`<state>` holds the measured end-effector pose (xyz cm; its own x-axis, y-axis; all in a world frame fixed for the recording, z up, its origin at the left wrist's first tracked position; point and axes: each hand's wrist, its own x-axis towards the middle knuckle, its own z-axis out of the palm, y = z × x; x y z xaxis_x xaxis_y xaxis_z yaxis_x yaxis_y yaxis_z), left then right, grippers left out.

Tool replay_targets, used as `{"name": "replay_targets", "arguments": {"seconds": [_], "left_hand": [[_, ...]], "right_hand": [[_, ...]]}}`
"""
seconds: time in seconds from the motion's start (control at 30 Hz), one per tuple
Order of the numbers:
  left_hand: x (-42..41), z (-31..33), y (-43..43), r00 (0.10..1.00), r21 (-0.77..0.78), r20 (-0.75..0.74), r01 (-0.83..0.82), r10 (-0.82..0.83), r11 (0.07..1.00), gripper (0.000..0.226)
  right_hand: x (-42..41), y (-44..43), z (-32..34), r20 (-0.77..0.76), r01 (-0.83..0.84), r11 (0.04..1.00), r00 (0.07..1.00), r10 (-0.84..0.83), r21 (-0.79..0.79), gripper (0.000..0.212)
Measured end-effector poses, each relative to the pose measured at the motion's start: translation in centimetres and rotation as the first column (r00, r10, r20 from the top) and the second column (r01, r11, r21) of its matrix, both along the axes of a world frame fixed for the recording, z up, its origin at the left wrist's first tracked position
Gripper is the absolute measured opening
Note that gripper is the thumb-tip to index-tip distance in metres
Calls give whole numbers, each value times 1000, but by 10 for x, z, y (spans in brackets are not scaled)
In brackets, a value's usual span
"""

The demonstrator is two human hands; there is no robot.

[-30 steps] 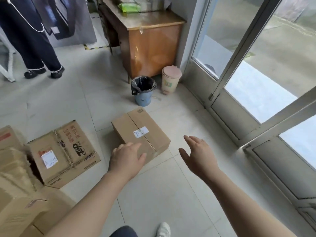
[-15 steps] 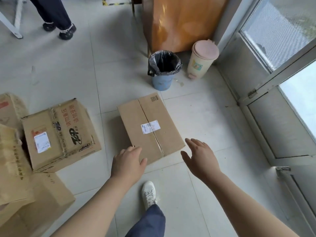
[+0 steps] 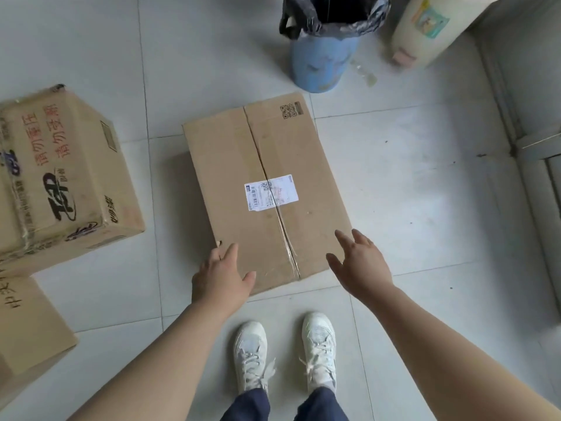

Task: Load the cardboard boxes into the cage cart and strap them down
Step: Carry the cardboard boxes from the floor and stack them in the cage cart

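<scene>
Cardboard box lies at outstretched left hand and right hand, both spread, grasping nothing.

I'm seeing a plain tan cardboard box with a white label, a second box printed with red characters and a dark blue logo, a blue bin lined in black, a cream bin, white sneakers, navy trousers and pale grey tiles.
</scene>
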<state>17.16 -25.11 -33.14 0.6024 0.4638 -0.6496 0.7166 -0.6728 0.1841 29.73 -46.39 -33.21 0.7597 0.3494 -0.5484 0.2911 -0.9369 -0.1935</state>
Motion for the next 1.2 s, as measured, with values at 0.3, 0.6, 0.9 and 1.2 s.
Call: {"name": "replay_targets", "arguments": {"seconds": [0.3,0.6,0.9,1.2], "left_hand": [[-6,-148,-3,960,-91,-165,-242,225,966,111],[-18,-178,-18,917,-154,63,-380,393,912,119],[-7,-92,22,895,-83,87,-431,437,898,105],[-13,53,61,864,-64,52,-497,500,865,83]], "right_hand": [[30,-20,-150,-24,33,993,999,-36,-113,101],[35,-23,-171,-101,217,971,973,-207,102,118],[35,8,-90,-6,203,971,979,-204,125,105],[52,53,60,76,144,990,987,-144,10,89]]}}
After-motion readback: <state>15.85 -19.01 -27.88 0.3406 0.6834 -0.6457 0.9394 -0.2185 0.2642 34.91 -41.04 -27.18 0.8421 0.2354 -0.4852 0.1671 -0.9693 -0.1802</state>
